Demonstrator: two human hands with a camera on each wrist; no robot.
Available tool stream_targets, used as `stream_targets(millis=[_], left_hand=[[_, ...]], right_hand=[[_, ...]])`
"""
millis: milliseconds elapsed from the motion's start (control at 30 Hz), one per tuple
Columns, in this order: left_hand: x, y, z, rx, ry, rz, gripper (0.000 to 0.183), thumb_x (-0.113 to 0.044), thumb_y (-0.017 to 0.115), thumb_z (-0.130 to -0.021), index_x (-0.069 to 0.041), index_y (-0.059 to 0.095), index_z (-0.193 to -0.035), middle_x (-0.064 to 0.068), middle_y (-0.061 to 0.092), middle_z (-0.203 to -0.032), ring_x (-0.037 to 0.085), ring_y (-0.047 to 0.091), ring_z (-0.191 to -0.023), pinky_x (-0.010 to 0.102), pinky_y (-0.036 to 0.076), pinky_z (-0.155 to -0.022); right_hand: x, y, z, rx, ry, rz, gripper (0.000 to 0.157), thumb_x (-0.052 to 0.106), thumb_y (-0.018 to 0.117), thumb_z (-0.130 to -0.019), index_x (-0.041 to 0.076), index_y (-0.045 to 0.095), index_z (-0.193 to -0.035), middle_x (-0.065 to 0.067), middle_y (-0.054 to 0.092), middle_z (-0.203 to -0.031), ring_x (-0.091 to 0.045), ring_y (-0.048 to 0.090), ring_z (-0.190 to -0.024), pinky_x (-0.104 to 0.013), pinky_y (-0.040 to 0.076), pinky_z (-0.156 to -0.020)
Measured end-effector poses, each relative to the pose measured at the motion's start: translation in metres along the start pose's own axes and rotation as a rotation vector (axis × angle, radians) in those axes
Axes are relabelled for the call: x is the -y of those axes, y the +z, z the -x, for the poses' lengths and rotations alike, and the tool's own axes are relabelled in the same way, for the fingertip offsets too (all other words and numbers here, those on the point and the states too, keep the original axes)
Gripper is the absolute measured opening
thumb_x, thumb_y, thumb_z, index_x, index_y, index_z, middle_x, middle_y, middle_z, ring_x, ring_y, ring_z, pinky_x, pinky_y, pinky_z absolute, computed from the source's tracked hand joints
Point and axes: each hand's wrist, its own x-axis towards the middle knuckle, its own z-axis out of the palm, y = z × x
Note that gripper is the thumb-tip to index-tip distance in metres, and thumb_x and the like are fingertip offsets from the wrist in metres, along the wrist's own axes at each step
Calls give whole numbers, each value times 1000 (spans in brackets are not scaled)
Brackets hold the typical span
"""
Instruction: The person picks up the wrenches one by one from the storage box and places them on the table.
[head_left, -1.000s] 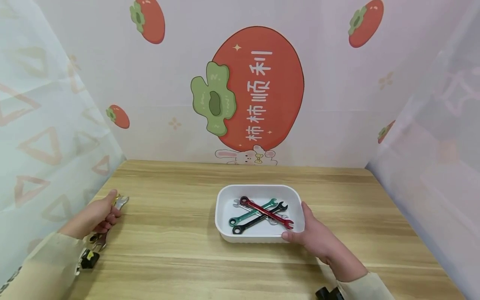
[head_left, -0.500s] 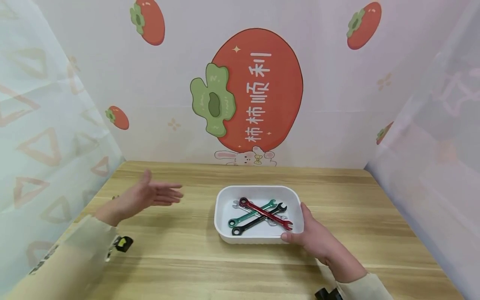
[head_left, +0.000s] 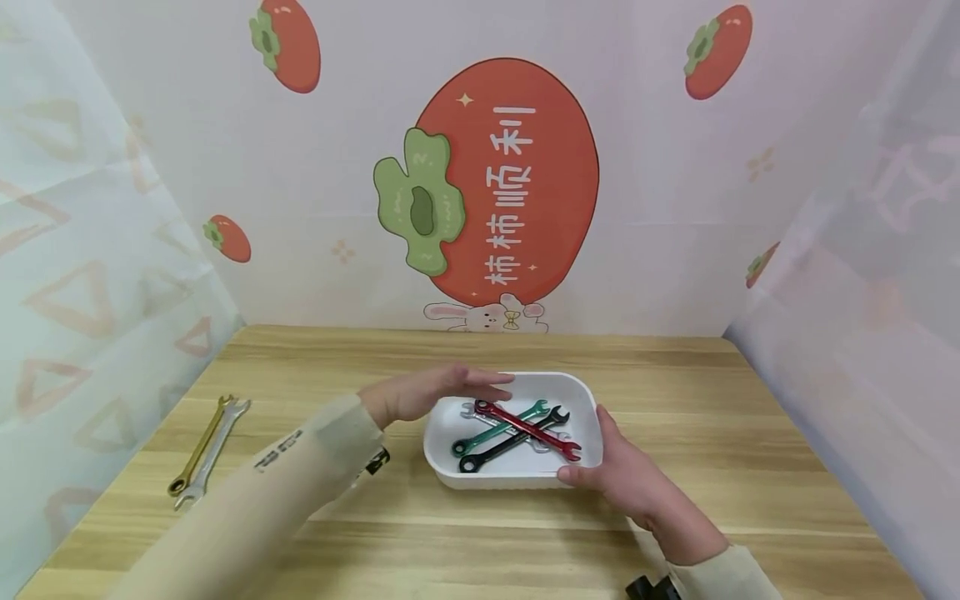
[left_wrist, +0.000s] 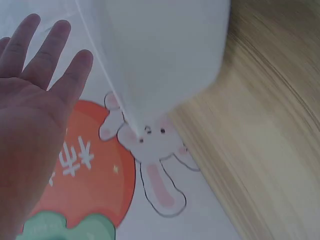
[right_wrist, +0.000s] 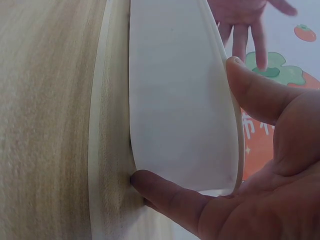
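Note:
My left hand (head_left: 431, 393) hovers over the left end of a white plastic bin (head_left: 510, 482), fingers straight and holding nothing. In the left wrist view its spread fingers stand beside the bin's wall (left_wrist: 155, 55). The right hand (head_left: 637, 479) grips the bin's right end, with the thumb on the front rim and the fingers along the side. Inside the bin lie a red wrench (head_left: 536, 433), a green wrench (head_left: 491, 433), a black wrench (head_left: 495, 452) and something silver, partly hidden beneath them.
A gold wrench (head_left: 199, 450) and a silver double open-ended wrench (head_left: 216, 450) lie side by side at the left of the wooden table (head_left: 360, 550). Printed cloth walls (head_left: 660, 250) enclose the back and both sides.
My left hand has let go of the wrenches at the left and swung right to the bin, its fingers straightening. The right hand keeps its grip on the bin.

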Motion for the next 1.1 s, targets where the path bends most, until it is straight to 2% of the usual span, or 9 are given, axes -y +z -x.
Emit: stream_targets(millis=[233,367,500,633,700,867,933,1000,1100], left_hand=[[2,14,-29,55,-191,0,64,-66,14,-100,-40,39,-153,-13,53,-143,16,38,-138,60,18,-113],[8,19,-38,66,-248,-35,63,-63,17,-102,-35,40,-154,-8,54,-143,19,41,-137,56,26,-112],[12,22,-41,67,-254,-105,65,-60,18,-103,-27,42,-154,-1,57,-140,18,48,-132,51,30,-111],[11,24,-42,69,-256,-175,68,-62,16,-103,-26,42,-154,0,59,-138,17,54,-125,49,30,-111],[10,25,-43,65,-269,-215,68,-64,17,-102,-28,43,-153,-2,60,-137,17,53,-125,49,31,-111],[12,28,-44,72,-298,-283,62,-64,32,-100,-31,46,-151,-9,54,-141,16,44,-130,48,31,-110],[16,30,-44,74,-281,-259,60,-57,44,-99,-30,44,-152,-12,53,-141,14,44,-131,45,32,-110],[20,30,-44,73,-234,-201,61,-44,55,-99,-26,39,-155,-11,52,-143,11,45,-132,44,32,-111],[26,31,-44,80,-181,-48,72,-22,68,-93,-22,36,-156,-9,56,-141,8,49,-129,38,36,-109]], right_hand=[[3,2,1,3,11,-3,125,34,88,-74,4,1,-158,-25,36,-151,-40,45,-125,-64,35,-104],[3,2,2,-1,9,3,124,34,88,-74,3,2,-158,-25,36,-150,-40,46,-123,-63,36,-103],[5,2,2,-1,4,4,124,33,88,-75,3,2,-158,-25,35,-151,-40,46,-124,-63,35,-104],[6,2,3,-3,-1,2,124,32,88,-75,2,1,-158,-27,33,-152,-41,43,-127,-63,32,-106],[7,2,3,-8,-3,5,125,32,88,-75,1,0,-158,-28,34,-151,-41,44,-126,-61,31,-107],[7,1,3,-11,-3,7,126,34,89,-74,1,0,-158,-28,35,-150,-40,45,-124,-60,33,-106],[7,1,4,-10,2,11,126,34,89,-74,1,0,-158,-28,35,-150,-40,45,-124,-60,34,-106],[7,1,4,-9,8,22,126,36,89,-74,2,1,-158,-28,36,-150,-40,46,-124,-61,34,-105],[7,1,5,-12,18,37,126,37,88,-74,2,1,-158,-28,37,-149,-41,47,-123,-62,36,-104]])
